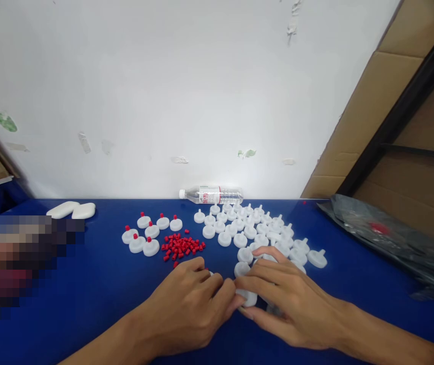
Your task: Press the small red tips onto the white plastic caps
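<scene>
My left hand point(192, 299) and my right hand point(281, 296) meet low in the middle of the blue table point(99, 289). Both have their fingers curled around one white plastic cap point(247, 298) pinched between them. Just beyond my left hand lies a heap of small red plugs point(182, 247). Farther left stands a group of white caps fitted with red plugs point(146, 234). A spread of plain white caps point(254, 230) lies beyond my right hand.
A clear water bottle point(212, 194) lies on its side against the white wall. Two white oval pieces point(71, 210) sit at the back left. A dark plastic bag point(395, 238) lies at the right, beside cardboard boxes point(410, 126).
</scene>
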### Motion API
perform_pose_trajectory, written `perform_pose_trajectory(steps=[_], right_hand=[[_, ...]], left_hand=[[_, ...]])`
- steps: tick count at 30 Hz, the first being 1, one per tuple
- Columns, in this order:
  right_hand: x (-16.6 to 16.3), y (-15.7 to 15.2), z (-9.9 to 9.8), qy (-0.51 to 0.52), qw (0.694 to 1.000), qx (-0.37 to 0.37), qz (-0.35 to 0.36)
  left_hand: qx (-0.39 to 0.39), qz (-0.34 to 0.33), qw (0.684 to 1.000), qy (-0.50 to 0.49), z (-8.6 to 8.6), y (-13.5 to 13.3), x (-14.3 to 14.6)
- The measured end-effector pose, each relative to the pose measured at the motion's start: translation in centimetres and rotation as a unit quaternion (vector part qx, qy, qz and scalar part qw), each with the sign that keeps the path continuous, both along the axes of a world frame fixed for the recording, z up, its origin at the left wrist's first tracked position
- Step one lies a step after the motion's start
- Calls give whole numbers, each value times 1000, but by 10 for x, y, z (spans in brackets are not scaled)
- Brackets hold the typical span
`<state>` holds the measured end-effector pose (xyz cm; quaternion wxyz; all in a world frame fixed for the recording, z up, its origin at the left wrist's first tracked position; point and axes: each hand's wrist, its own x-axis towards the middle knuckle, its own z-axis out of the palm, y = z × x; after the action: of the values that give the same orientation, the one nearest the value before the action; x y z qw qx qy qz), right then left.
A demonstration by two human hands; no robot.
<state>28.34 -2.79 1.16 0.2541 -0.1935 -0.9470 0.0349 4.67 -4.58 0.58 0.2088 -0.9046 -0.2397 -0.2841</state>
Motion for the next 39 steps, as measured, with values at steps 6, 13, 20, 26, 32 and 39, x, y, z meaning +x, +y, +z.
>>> perform_pose_trajectory(steps=[6,13,20,26,32,39], right_hand=[[1,0,0,18,1000,7,1],[2,1,2,39,999,32,7],[0,0,5,40,999,36,3],[1,-2,3,38,999,27,2],[5,2,-1,42,997,-15,-56],[2,4,2,62,997,18,-43]], left_hand=[[0,-3,1000,-10,3,0,2],[3,-6,1000,-19,6,-1,1],[-3,-11,1000,-5,4,-1,0],[17,-16,1000,-16,6,0,-2],[43,35,996,-75,25,16,-24],[64,280,958,6,35,47,-62]])
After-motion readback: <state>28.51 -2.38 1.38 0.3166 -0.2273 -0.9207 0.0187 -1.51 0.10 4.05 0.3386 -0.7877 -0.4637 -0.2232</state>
